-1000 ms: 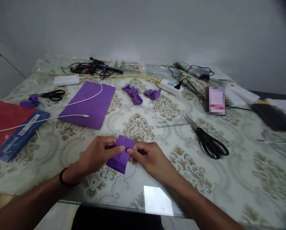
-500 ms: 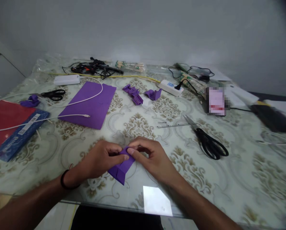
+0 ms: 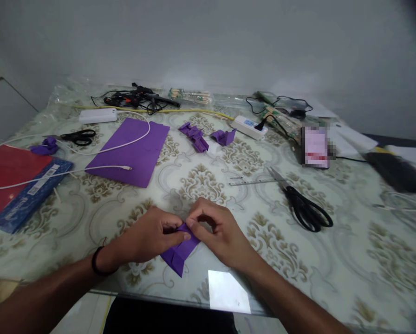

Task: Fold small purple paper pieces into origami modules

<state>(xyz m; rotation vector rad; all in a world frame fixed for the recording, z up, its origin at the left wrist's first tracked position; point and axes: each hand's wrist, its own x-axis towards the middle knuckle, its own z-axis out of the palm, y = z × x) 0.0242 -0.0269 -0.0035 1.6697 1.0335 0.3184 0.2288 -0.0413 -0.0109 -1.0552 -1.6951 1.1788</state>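
Near the table's front edge, a small folded piece of purple paper (image 3: 180, 254) is held between both hands. My left hand (image 3: 151, 235) grips its left side, thumb pressed flat on top. At the upper corner, my right hand (image 3: 219, 232) pinches the paper between thumb and fingers; the fingers' undersides are hidden. Creases run across the lower part of the piece. Beyond the hands lie a crumpled strip of folded purple paper (image 3: 194, 137) and a smaller folded purple piece (image 3: 224, 137). Flat purple sheets (image 3: 129, 150) rest to the left, under a white cable (image 3: 120, 168).
To the right lie black-handled scissors (image 3: 307, 208) and a clear ruler (image 3: 250, 182). Farther back are a power strip (image 3: 249, 127) and a phone (image 3: 315, 147). On the left are a red and blue packet (image 3: 30, 185), another pair of scissors (image 3: 78, 136) and a white power bank (image 3: 98, 115).
Both hands still hold the purple paper, which has shifted slightly toward me and to the right. My right fingertips have drawn into a tighter pinch at its upper corner.
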